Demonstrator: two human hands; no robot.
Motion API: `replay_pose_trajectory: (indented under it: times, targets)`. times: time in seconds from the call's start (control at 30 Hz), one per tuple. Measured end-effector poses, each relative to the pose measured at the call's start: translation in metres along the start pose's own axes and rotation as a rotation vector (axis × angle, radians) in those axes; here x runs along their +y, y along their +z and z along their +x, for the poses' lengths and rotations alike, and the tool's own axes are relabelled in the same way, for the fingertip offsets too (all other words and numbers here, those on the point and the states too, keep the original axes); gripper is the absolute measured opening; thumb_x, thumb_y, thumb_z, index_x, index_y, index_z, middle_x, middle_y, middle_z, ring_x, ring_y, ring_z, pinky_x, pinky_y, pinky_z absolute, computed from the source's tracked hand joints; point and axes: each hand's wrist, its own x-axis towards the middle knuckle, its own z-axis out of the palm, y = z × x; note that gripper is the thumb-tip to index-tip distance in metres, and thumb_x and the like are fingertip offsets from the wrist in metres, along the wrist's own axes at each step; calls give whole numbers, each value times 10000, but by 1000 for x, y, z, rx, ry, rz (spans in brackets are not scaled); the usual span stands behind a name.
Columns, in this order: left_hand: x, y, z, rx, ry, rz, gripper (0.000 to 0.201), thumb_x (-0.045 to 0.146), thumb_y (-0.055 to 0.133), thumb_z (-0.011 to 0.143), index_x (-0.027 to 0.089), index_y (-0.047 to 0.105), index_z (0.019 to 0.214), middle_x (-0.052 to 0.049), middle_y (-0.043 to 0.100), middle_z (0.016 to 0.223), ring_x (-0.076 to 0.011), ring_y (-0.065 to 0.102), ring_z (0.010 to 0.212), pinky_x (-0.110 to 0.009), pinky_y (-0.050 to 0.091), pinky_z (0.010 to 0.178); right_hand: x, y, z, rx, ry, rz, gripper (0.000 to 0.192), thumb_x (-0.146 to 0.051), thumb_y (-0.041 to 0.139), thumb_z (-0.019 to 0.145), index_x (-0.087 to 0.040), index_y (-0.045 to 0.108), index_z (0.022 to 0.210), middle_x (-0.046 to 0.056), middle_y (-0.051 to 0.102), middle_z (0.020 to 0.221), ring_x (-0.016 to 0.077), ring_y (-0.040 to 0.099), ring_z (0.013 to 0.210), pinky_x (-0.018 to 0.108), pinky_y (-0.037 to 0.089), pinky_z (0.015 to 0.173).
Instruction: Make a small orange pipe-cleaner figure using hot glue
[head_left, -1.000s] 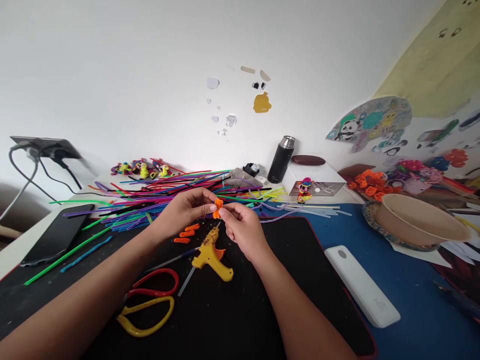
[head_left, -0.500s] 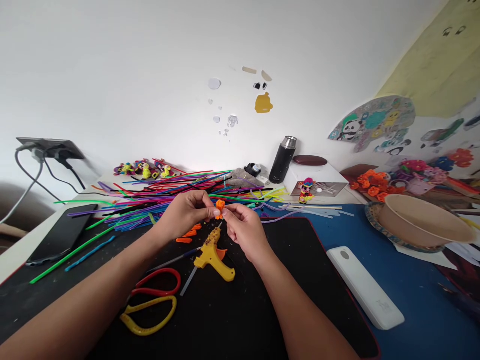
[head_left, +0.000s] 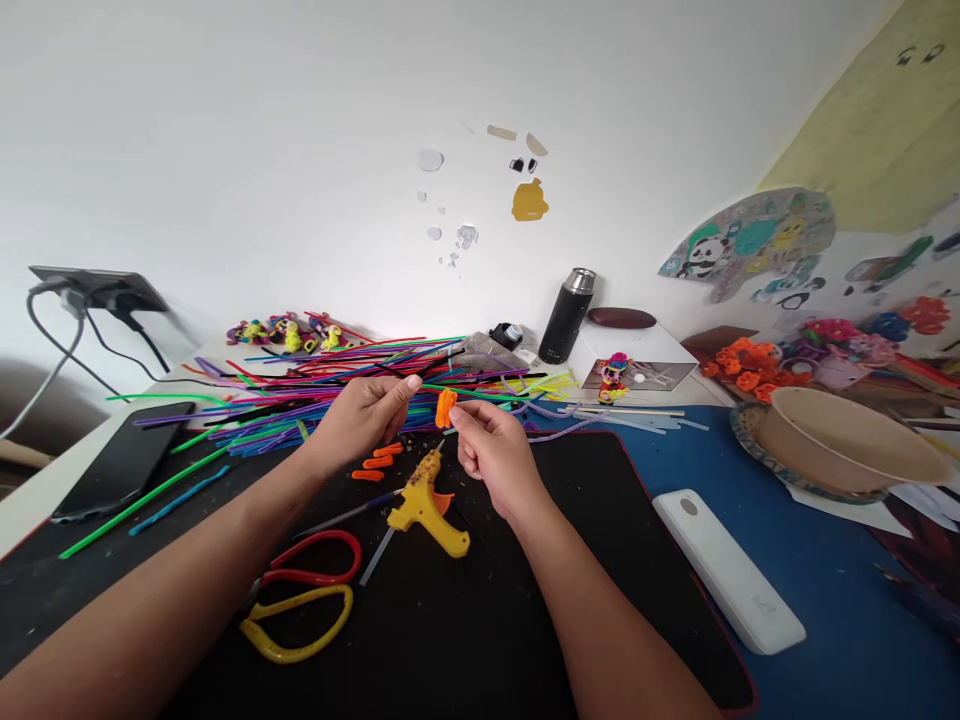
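While the right hand (head_left: 495, 458) pinches the little orange pipe-cleaner piece (head_left: 445, 407) at its lower end, the left hand (head_left: 367, 415) sits loosely curled at its 9 o'clock, fingers off it. It looks feather-light, fuzzy and bendy, so I'd grip the twisted base; the hard yellow glue gun (head_left: 426, 507) lies at 6 o'clock on the black mat (head_left: 465, 640).

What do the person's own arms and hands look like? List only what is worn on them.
Both forearms are bare as far as the picture shows: no sleeves, gloves, watch or bracelets. The left hand and right hand show no rings that can be made out. Fingernails look short and unpainted, though small in view.
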Motion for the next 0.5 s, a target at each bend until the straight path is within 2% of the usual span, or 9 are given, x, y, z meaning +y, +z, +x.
replay_pose_trajectory:
  times: [0.03, 0.07, 0.13, 0.17, 0.2, 0.23, 0.37, 0.5]
  targets:
    - [0, 1, 1, 11, 4, -1, 703, 683, 500, 1014, 208, 472, 497, 10, 468, 444, -112, 422, 444, -276, 384, 523, 0, 0, 0, 2, 1, 4, 425, -530, 879, 729, -188, 696, 903, -108, 452, 517, 61, 353, 390, 213, 167, 381]
    - [0, 1, 2, 31, 16, -16, 653, 675, 542, 994, 202, 528, 544, 1, 532, 502, -122, 464, 480, -276, 409, 541, 0, 0, 0, 4, 1, 7, 421, -526, 879, 729, -188, 697, 900, -108, 451, 515, 61, 353, 389, 213, 166, 379]
    - [-1, 2, 5, 75, 50, -79, 466, 647, 699, 897, 192, 695, 798, -43, 724, 773, -171, 617, 651, -288, 489, 612, 1, 0, 0, 10, -6, 11, 413, -521, 876, 730, -188, 698, 896, -108, 451, 514, 61, 353, 388, 212, 165, 376]
    - [-1, 3, 6, 88, 61, -123, 451, 629, 765, 846, 197, 730, 970, -71, 772, 944, -207, 676, 773, -306, 530, 663, 1, 0, 1, 12, -12, 15, 409, -519, 875, 732, -188, 699, 895, -108, 451, 515, 60, 353, 389, 212, 166, 374]
    - [-2, 3, 7, 88, 62, -170, 518, 618, 803, 815, 203, 724, 1115, -94, 782, 1071, -238, 706, 872, -329, 558, 705, 1, 0, 1, 16, -18, 19, 406, -517, 874, 733, -187, 701, 895, -109, 451, 516, 59, 351, 389, 212, 166, 372]
    - [-2, 4, 7, 75, 51, -214, 581, 621, 811, 812, 202, 705, 1200, -111, 782, 1122, -255, 718, 916, -349, 573, 729, 1, -1, 1, 18, -23, 23, 404, -515, 873, 734, -187, 703, 898, -109, 452, 517, 58, 349, 390, 211, 166, 371]
    - [-3, 4, 5, 26, 3, -303, 575, 655, 740, 899, 172, 712, 1209, -124, 807, 1027, -252, 736, 848, -369, 580, 736, 0, -1, 0, 30, -25, 30, 394, -508, 864, 751, -186, 706, 913, -109, 457, 511, 61, 354, 390, 211, 173, 367]
    - [0, 3, 3, -3, 2, -310, 632, 681, 721, 912, 176, 731, 1292, -165, 800, 1211, -295, 749, 981, -404, 603, 814, -1, 0, -1, 22, -21, 27, 394, -508, 862, 752, -182, 710, 911, -106, 457, 504, 61, 356, 388, 211, 157, 373]
